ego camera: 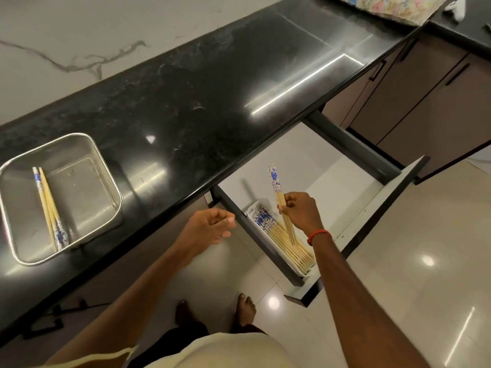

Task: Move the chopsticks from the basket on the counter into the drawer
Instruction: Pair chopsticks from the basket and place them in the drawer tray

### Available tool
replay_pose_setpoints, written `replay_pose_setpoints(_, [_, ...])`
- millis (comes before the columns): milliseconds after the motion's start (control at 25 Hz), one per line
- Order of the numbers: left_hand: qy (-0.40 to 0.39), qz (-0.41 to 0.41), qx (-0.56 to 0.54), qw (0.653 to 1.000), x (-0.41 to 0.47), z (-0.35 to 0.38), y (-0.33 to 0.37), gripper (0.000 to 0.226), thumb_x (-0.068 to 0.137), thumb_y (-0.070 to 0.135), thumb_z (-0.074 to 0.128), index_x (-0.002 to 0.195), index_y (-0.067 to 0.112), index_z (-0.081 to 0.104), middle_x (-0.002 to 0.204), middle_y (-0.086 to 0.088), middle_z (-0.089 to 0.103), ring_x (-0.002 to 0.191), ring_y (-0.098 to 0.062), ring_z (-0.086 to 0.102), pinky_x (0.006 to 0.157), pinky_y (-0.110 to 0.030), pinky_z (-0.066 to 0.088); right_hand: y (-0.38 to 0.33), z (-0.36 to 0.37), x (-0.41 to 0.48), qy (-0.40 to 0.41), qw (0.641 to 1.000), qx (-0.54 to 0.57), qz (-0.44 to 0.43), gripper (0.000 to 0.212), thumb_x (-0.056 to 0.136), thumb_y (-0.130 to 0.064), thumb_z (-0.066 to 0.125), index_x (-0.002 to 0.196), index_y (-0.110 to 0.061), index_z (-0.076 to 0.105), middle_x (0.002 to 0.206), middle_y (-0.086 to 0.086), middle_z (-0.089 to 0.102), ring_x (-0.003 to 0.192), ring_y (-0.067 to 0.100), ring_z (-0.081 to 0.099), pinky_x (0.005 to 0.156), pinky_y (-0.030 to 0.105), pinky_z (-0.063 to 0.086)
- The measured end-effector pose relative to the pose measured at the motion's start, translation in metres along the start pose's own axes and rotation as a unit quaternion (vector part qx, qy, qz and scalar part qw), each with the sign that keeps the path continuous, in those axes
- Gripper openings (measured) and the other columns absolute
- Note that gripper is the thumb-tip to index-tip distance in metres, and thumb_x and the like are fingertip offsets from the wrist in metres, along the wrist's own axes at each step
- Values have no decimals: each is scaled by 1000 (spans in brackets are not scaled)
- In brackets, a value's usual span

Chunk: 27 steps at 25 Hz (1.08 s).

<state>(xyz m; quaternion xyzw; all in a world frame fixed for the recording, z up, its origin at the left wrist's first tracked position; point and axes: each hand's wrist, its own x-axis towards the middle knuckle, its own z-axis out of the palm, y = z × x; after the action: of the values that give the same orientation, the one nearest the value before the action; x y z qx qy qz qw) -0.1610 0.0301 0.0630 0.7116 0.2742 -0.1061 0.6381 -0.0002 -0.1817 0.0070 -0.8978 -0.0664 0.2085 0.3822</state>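
R hand (299, 212) pinches bamboo chopsticks (275, 180), steel basket (66, 152)

Brown cabinet doors (414, 102) carry black bar handles (457, 70). Above them lie a flowered pastel cloth (393, 6) and a small white object (458, 6); below them, glossy cream floor tiles (398, 261).

glossy black stone counter (186, 107), shiny metal mesh basket (111, 181), pale wooden chopsticks (47, 205), glossy floor tiles (425, 248).
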Motion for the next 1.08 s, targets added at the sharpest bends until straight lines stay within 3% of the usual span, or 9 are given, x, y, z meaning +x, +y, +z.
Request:
replay_pose_setpoints(160, [5, 0, 11, 1000, -7, -2, -9, 9, 93, 29, 69, 98, 22, 73, 101, -8, 79, 84, -12, 76, 70, -25, 57, 32, 24, 8, -53, 990, -129, 2, 7, 82, -13, 76, 81, -6, 73, 78, 8, 73, 68, 23, 63, 64, 31, 48])
replay_pose_setpoints(240, [9, -5, 26, 1000, -10, -4, -10, 13, 93, 31, 68, 100, 21, 72, 102, -6, 78, 85, -12, 75, 70, -22, 58, 41, 35, 11, -85, 982, -166, 18, 8, 83, -8, 69, 88, -3, 74, 85, 14, 73, 78, 31, 68, 71, 41, 56])
replay_pose_setpoints(400, [24, -18, 27, 999, -12, -6, -12, 14, 93, 31, 67, 101, 21, 71, 101, -5, 79, 82, -9, 74, 68, -19, 57, 53, 53, 9, -147, 968, -201, 34, 15, 82, -5, 61, 90, -7, 73, 92, 15, 70, 87, 35, 67, 82, 45, 58])
replay_pose_setpoints(760, [30, -23, 30, 999, -13, -6, -19, 8, 93, 32, 67, 97, 27, 71, 92, 7, 80, 82, -7, 75, 75, -25, 58, 66, 61, 8, -144, 970, -193, 40, 12, 82, -8, 63, 87, -4, 73, 90, 18, 70, 84, 35, 66, 80, 45, 57])
replay_pose_setpoints(1080, [29, -23, 37, 999, -7, -4, -17, 13, 92, 36, 67, 101, 27, 71, 93, 10, 80, 85, -8, 76, 73, -25, 56, 67, 56, 8, -132, 966, -219, 36, 16, 86, -9, 60, 96, -12, 72, 97, 13, 70, 89, 33, 67, 81, 42, 57])
